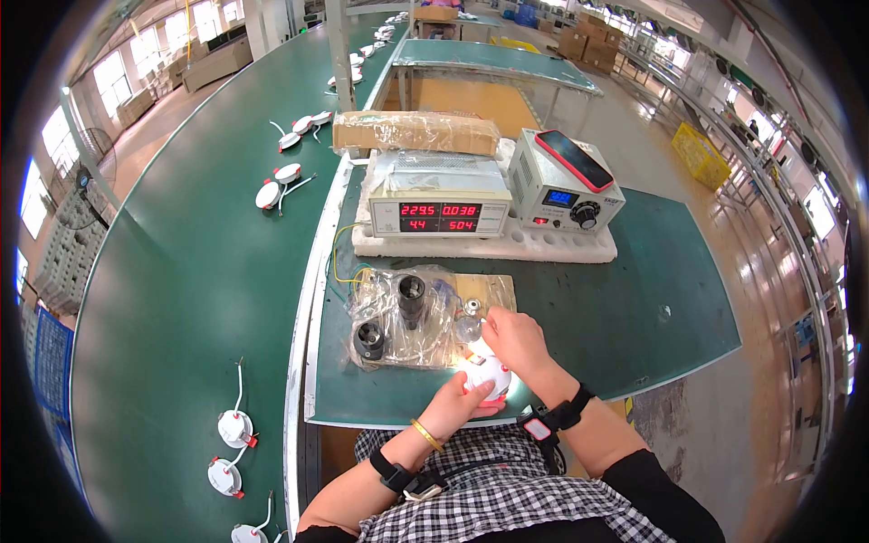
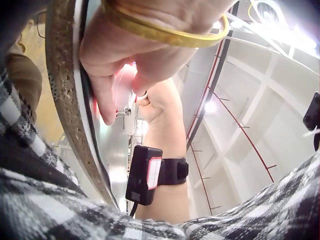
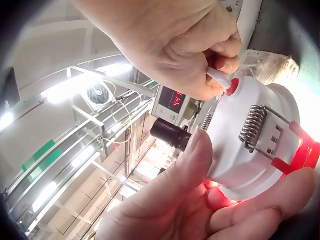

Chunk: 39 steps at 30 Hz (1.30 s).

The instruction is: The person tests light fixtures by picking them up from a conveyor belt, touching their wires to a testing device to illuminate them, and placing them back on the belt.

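A lit white downlight (image 1: 490, 375) lies in my left hand (image 1: 455, 404) near the table's front edge, its glow facing down and away. In the right wrist view, the left thumb presses the white housing (image 3: 232, 137) and the fingers curl beneath it. My right hand (image 1: 520, 344) pinches the downlight's white cable (image 3: 218, 77) close to the red grommet (image 3: 233, 87), where it enters the housing. The cable's far end is hidden behind that hand. A coiled spring clip (image 3: 253, 128) with red tips sits on the housing's side.
Beyond the hands lies a plastic-wrapped board (image 1: 430, 344) with black lamp sockets (image 1: 411, 294). Behind it, a power meter (image 1: 441, 217) with red digits and a dial box (image 1: 563, 206) carrying a phone (image 1: 576, 161) stand on white foam. More downlights (image 1: 236, 429) lie on the green belt at left.
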Each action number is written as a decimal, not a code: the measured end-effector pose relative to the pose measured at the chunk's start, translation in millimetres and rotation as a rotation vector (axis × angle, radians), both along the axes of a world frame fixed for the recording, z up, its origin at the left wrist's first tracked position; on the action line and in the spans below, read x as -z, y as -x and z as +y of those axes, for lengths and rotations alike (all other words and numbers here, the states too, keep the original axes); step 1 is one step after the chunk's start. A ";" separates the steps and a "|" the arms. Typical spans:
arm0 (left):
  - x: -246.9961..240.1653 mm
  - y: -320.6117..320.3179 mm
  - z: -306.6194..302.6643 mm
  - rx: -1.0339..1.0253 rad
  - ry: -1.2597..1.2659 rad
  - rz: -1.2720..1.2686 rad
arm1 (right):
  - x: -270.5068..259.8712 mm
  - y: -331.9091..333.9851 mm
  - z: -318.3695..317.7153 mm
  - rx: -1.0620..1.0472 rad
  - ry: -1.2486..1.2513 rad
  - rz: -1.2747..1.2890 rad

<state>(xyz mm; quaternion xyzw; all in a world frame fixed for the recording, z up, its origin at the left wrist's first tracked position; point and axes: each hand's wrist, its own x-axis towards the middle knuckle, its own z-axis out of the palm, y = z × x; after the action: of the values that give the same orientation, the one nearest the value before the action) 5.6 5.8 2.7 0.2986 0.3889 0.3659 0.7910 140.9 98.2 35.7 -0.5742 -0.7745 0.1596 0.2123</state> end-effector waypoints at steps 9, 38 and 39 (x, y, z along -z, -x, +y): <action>-5.1 -1.4 0.2 -0.020 0.004 -0.009 | 2.4 0.9 1.3 0.004 -0.009 0.008; -0.8 -2.3 -0.1 -0.014 -0.002 -0.005 | 1.8 0.8 1.3 0.003 -0.004 -0.025; -1.1 -2.2 -0.3 -0.015 -0.004 -0.001 | 1.8 0.8 1.4 0.004 -0.003 -0.025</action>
<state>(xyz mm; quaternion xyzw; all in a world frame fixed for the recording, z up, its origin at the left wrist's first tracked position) 7.8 5.5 3.7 0.2974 0.3900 0.3727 0.7878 140.0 99.5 33.9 -0.5773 -0.7762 0.1511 0.2037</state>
